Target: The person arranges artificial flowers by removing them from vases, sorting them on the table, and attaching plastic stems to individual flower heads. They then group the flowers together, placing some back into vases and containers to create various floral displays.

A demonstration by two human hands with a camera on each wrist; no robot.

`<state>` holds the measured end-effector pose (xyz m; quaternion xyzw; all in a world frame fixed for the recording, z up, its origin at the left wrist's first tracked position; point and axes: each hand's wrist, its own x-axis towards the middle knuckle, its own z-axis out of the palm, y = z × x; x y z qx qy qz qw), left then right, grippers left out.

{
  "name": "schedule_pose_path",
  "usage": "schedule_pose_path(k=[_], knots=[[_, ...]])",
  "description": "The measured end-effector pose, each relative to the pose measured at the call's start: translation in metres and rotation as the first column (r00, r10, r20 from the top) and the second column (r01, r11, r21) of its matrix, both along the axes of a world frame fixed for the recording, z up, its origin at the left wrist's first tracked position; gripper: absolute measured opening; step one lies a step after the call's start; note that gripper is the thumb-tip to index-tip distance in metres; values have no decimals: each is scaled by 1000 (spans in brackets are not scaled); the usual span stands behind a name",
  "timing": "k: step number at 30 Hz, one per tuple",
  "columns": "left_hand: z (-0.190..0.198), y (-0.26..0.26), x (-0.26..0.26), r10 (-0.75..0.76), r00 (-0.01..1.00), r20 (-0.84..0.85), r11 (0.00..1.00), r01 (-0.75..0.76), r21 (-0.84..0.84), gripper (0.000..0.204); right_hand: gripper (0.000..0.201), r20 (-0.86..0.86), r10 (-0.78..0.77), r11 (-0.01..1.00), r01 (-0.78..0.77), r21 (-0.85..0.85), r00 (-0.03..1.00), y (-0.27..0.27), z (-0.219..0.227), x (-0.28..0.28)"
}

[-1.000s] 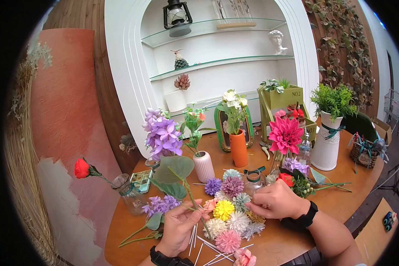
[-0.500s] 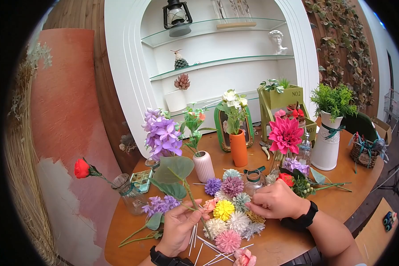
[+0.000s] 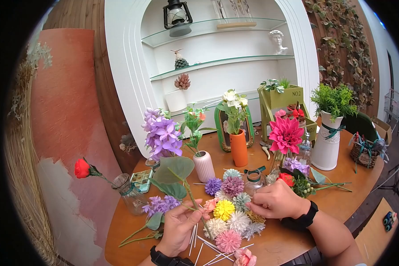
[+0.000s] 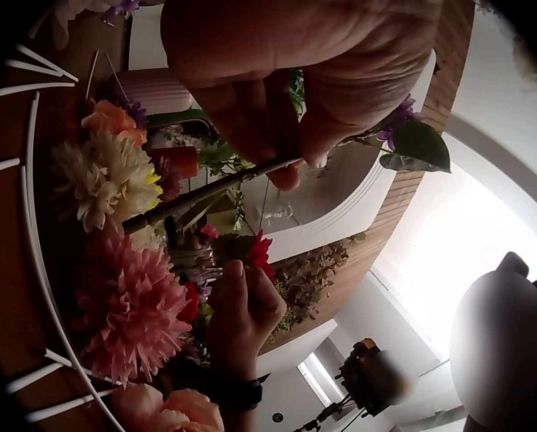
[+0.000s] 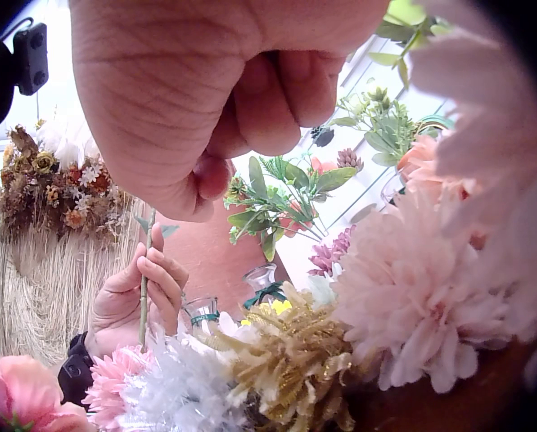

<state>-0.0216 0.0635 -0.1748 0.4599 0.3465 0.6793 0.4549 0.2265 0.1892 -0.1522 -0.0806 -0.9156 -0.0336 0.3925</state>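
My left hand pinches a green stem between thumb and fingers. Broad green leaves top this stem, and its cut end points down toward the flower heads. Curled in on itself, my right hand hovers at the right side of the pile, in front of a small glass jar; nothing shows between its fingers in the right wrist view. Between the hands lie a yellow flower head, a pink one, a purple one and a gold one.
White sticks lie scattered near the front edge. A glass vase with a red rose stands left. Behind are a pink ribbed vase, an orange vase and a white pitcher. Purple flowers lie beside the left hand.
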Motion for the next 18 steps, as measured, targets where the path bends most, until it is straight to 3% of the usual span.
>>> schedule_pose_path(k=[18], knots=[[0,1,1,-9,1000,-12,1000,9,15,33,35,-19,14,1000,-14,-7,1000,0,1,-1]])
